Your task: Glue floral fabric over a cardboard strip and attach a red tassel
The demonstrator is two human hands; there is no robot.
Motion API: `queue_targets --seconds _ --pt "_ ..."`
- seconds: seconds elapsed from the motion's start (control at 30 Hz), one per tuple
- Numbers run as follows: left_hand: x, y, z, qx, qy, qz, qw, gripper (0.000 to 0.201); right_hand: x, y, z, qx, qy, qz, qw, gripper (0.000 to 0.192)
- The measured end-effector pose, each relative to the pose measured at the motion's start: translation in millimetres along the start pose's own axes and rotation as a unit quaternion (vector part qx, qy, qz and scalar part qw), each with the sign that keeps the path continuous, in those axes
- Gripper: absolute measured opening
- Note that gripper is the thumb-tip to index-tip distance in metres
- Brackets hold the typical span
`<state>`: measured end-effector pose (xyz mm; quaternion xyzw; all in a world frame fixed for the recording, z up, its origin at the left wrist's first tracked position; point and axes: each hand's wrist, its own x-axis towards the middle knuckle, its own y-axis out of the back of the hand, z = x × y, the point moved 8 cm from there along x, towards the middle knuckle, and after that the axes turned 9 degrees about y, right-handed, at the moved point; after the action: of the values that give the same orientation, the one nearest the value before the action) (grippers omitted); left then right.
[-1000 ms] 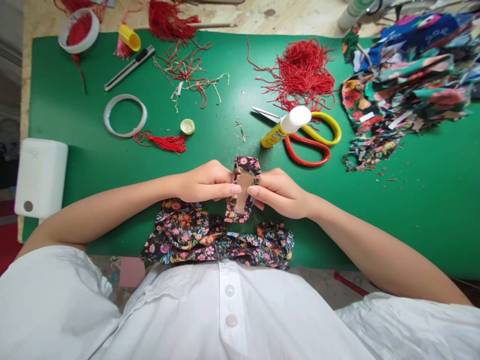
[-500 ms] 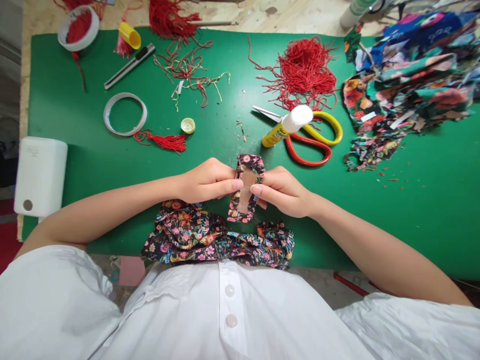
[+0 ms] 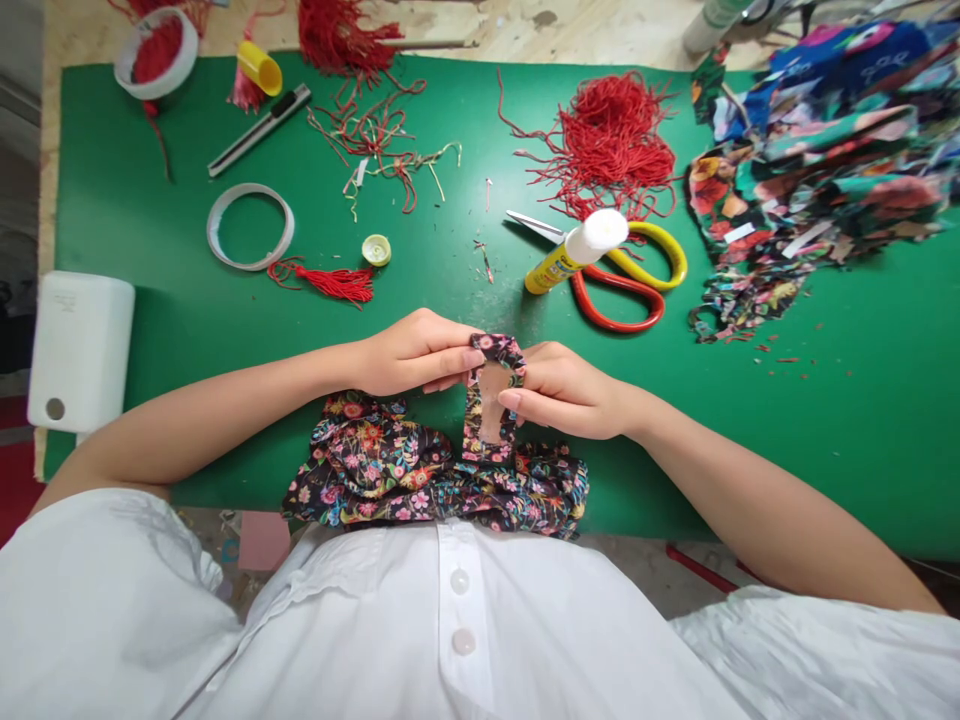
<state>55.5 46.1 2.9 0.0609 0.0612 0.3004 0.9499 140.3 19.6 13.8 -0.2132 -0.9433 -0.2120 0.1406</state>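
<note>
Between my hands is a small rectangular piece edged with dark floral fabric [image 3: 498, 348], its bare tan middle facing up. My left hand [image 3: 420, 355] pinches its upper left edge, thumb on top. On the opposite side my right hand [image 3: 574, 390] grips the right edge, its thumb lying over the tan middle; the fingers underneath are hidden. A crumpled length of matching floral cloth [image 3: 390, 460] lies just below, against the white shirt. Beyond my right hand an uncapped glue stick [image 3: 559, 268] stands on the green mat, in front of scissors [image 3: 630, 310] with one red and one yellow handle.
Red threads [image 3: 619, 140] lie in a heap at the back, with fabric scraps [image 3: 817, 150] to their right. Leftward are a utility knife [image 3: 259, 130], a white ring [image 3: 214, 225], a red tassel [image 3: 337, 285], a small cap [image 3: 376, 250] and a white box-shaped device [image 3: 81, 350].
The fabric-edged piece has come slightly nearer my body. My left thumb has moved up along its left edge, and my right thumb sits a little lower.
</note>
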Motion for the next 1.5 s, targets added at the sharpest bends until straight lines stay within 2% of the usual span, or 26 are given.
queue_targets --seconds 0.1,0.33,0.4,0.47,0.53,0.6,0.63,0.7,0.8,0.87,0.93,1.03,1.13,1.2,1.33,1.5 --pt "0 0.4 -4 0.006 0.011 0.007 1.000 0.045 0 0 1 -0.020 -0.003 0.012 1.000 0.045" --pt "2 11.2 -7 0.009 0.013 0.078 0.997 0.045 -3 9 1 -0.081 -0.024 0.119 0.989 0.041" --pt "3 12.6 -8 -0.045 0.031 0.079 0.995 0.042 -9 18 0 -0.130 -0.025 0.194 0.972 0.038" --pt "3 9.5 -12 -0.120 0.061 0.054 0.989 0.040 -23 37 -1 -0.216 -0.053 0.325 0.919 0.034" --pt "3 2.8 -15 -0.192 0.091 0.015 0.977 0.038 -40 54 -5 -0.307 -0.090 0.441 0.838 0.032" --pt "2 -2.6 -17 -0.244 0.109 -0.014 0.963 0.036 -49 64 -7 -0.372 -0.117 0.486 0.782 0.035" --pt "1 -4.0 -17 -0.261 0.115 -0.021 0.958 0.036 -50 67 -6 -0.394 -0.130 0.483 0.771 0.037" --pt "1 -4.5 -18 -0.277 0.119 -0.023 0.953 0.035 -46 71 -1 -0.432 -0.156 0.446 0.768 0.038" --pt "1 -2.7 -19 -0.266 0.114 -0.022 0.957 0.039 -41 71 9 -0.456 -0.179 0.382 0.783 0.030" --pt "2 -0.3 -19 -0.252 0.097 -0.021 0.963 0.047 -41 69 12 -0.444 -0.168 0.371 0.798 0.025" --pt "4 3.3 -18 -0.242 0.073 -0.015 0.967 0.054 -41 67 12 -0.420 -0.141 0.372 0.816 0.022" --pt "5 9.4 -20 -0.229 0.047 0.013 0.972 0.058 -37 59 5 -0.405 -0.062 0.361 0.838 0.021" --pt "2 15.6 -23 -0.209 0.031 0.069 0.975 0.057 -32 47 -13 -0.431 0.064 0.345 0.831 0.025" --pt "-3 19.0 -24 -0.185 0.014 0.115 0.976 0.056 -29 40 -20 -0.447 0.113 0.324 0.826 0.028" --pt "-11 21.1 -16 -0.132 -0.054 0.182 0.973 0.053 -25 32 -20 -0.471 0.099 0.287 0.828 0.030" --pt "-13 21.9 -12 -0.079 -0.096 0.201 0.972 0.049 -25 26 -23 -0.506 0.088 0.276 0.813 0.033"
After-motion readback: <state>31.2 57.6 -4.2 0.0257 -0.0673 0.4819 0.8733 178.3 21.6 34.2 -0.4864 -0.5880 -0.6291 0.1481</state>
